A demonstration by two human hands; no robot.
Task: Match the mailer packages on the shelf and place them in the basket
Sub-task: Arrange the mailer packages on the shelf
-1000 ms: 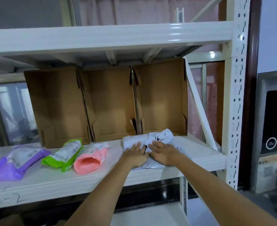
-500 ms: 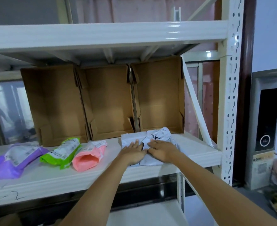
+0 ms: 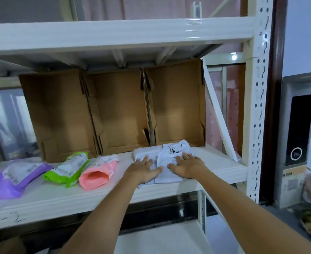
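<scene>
White metal shelf (image 3: 215, 162) carries the parcels at chest height, with 3 open cardboard boxes (image 3: 118, 110) standing along its back. Near its right end lies a crumpled white mailer (image 3: 166, 154), its long side running left to right along the shelf. Both arms reach forward: the left hand (image 3: 143, 170) and right hand (image 3: 186, 166) lie flat on it, palms down, fingers spread and pressing, thumbs pointing toward each other. Further left lie a pink mailer (image 3: 98, 173), a green mailer (image 3: 68, 168) and a purple mailer (image 3: 13, 178), each angled toward the back right.
</scene>
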